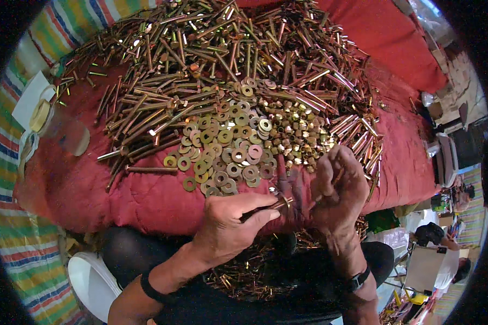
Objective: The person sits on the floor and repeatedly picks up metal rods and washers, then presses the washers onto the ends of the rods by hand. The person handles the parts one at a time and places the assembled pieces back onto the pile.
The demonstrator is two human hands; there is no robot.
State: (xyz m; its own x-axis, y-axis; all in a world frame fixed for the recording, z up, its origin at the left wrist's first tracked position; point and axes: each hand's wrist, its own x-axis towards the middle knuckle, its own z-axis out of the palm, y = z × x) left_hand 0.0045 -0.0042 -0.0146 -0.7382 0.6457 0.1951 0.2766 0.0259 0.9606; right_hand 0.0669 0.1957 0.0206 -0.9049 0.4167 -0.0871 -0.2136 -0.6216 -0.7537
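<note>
My left hand [228, 219] pinches a bolt [280, 204] between thumb and fingers, above the front edge of a red cloth surface. A washer seems to sit on the bolt near its right end. My right hand [339, 192] is palm up beside it, fingers bent but apart, with nothing visible in the palm. Its fingertips reach the near edge of a heap of small brass-coloured nuts [295, 130]. Left of the nuts lies a spread of flat round washers [225, 143]. Behind both rises a large pile of loose bolts [222, 46].
More bolts lie below my hands, between dark-clothed legs [249, 276]. A white plastic chair edge [92, 279] is at lower left. On the left, a tape roll [40, 115] rests near striped sheeting [32, 271]. Another person [449, 262] is at far right.
</note>
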